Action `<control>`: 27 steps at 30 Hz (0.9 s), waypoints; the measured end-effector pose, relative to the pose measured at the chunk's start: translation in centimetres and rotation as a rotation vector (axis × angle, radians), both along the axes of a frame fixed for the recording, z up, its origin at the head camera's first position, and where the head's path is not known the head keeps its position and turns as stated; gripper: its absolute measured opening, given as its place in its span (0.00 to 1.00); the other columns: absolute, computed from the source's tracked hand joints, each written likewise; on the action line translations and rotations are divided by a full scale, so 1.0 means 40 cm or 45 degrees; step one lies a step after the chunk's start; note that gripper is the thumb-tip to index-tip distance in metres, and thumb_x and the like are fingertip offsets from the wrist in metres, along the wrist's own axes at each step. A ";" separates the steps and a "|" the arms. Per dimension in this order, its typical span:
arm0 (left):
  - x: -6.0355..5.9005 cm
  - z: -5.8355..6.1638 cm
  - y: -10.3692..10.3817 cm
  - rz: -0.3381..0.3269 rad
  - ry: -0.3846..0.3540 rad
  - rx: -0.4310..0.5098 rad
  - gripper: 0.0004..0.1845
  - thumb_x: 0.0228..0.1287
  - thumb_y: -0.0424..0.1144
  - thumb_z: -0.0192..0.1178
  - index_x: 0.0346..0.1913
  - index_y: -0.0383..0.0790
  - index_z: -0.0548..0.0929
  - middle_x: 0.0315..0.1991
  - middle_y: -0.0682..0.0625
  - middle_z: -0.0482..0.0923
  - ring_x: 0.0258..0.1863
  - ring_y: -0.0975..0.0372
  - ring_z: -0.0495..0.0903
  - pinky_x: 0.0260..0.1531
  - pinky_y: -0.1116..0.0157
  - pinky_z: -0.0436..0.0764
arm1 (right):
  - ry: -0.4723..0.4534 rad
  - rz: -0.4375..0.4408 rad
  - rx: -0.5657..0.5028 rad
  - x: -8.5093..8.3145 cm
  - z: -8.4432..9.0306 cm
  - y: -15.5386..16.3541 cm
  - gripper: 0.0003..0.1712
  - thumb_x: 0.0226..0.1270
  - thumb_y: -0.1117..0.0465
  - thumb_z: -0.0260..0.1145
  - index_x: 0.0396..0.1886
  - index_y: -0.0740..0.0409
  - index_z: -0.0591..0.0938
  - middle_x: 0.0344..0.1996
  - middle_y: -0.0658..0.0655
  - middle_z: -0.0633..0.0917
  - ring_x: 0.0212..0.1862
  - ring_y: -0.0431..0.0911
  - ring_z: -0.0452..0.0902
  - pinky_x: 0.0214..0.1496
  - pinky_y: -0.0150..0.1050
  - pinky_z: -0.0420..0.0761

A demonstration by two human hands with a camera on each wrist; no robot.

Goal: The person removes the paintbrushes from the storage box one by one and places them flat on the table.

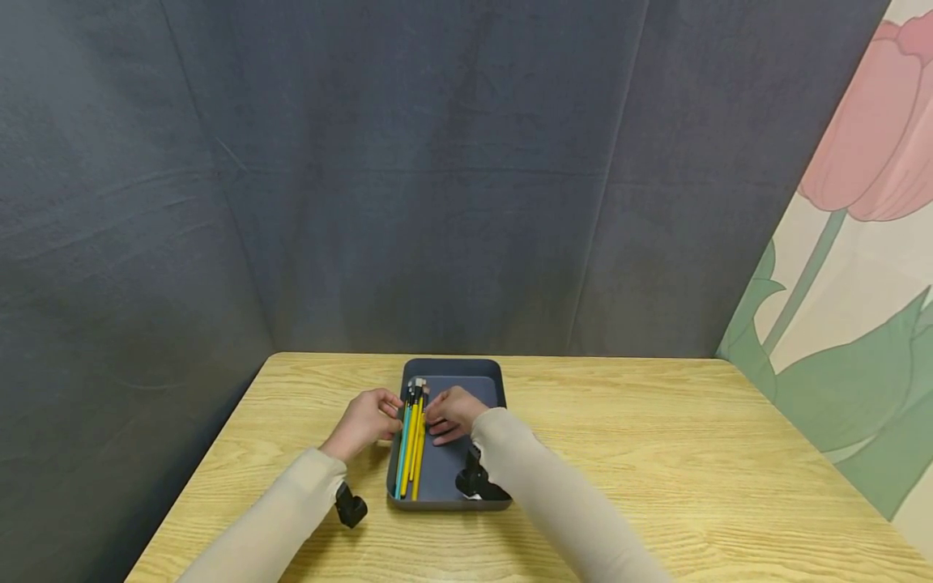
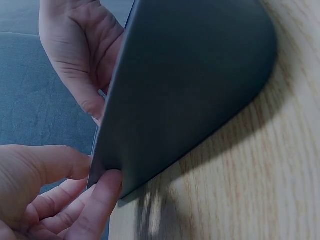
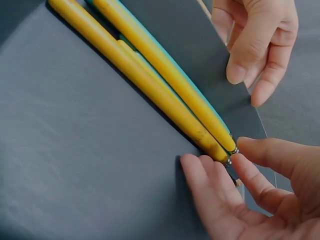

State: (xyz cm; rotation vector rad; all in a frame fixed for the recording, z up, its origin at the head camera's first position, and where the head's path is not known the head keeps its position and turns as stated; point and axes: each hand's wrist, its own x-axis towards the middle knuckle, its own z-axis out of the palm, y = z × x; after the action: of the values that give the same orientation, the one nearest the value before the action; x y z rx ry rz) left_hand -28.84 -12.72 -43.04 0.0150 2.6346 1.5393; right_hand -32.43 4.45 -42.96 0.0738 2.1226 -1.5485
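Observation:
A dark grey tray [image 1: 466, 478] lies on the wooden table. Along its left side several paintbrushes [image 1: 412, 441] with yellow and teal handles lie roughly parallel, their dark ferrules and bristles at the far end. My left hand [image 1: 368, 421] pinches the tray's left wall, thumb at the rim and a finger [image 2: 102, 200] against the outer face. Inside the tray, my right hand [image 1: 453, 411] pinches a yellow-handled paintbrush [image 3: 150, 85] near its ferrule with thumb and index finger. Its other fingers [image 3: 195, 175] extend beside the handle, close over the tray floor.
Dark fabric [image 1: 437, 202] hangs behind and to the left of the table [image 1: 656, 453]. A wall with painted tulips [image 1: 860, 283] rises at the right. Black wrist devices [image 1: 351, 506] sit below both sleeves.

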 end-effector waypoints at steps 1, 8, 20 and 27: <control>0.000 0.001 0.000 0.002 0.000 0.001 0.16 0.50 0.22 0.66 0.45 0.30 0.80 0.35 0.42 0.77 0.26 0.59 0.80 0.27 0.62 0.86 | 0.003 -0.002 -0.002 -0.001 -0.001 -0.002 0.07 0.64 0.71 0.63 0.41 0.67 0.80 0.27 0.56 0.80 0.29 0.46 0.78 0.38 0.47 0.88; 0.001 0.006 0.001 0.006 0.000 -0.006 0.17 0.50 0.22 0.65 0.46 0.29 0.80 0.36 0.42 0.77 0.26 0.59 0.80 0.27 0.63 0.86 | 0.030 -0.042 0.019 0.004 0.002 -0.017 0.09 0.60 0.74 0.65 0.41 0.68 0.80 0.24 0.55 0.80 0.25 0.45 0.76 0.35 0.45 0.88; 0.000 0.005 0.000 0.004 -0.011 -0.002 0.17 0.51 0.22 0.65 0.46 0.30 0.80 0.37 0.41 0.77 0.27 0.59 0.80 0.27 0.64 0.86 | 0.097 -0.071 0.061 0.022 0.013 -0.031 0.12 0.57 0.75 0.67 0.43 0.70 0.81 0.23 0.55 0.80 0.23 0.44 0.74 0.38 0.47 0.88; 0.001 0.004 0.003 0.002 -0.020 -0.004 0.17 0.51 0.22 0.65 0.46 0.30 0.80 0.37 0.41 0.77 0.27 0.59 0.80 0.28 0.63 0.86 | 0.140 -0.086 0.081 0.028 0.009 -0.039 0.14 0.55 0.76 0.68 0.42 0.71 0.81 0.22 0.55 0.79 0.21 0.43 0.73 0.37 0.47 0.88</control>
State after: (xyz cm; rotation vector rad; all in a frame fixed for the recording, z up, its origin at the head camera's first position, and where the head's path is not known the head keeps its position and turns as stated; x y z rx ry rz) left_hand -28.79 -12.61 -42.88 0.0001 2.6253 1.5295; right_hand -31.31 2.89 -42.59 0.0852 2.2769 -1.5564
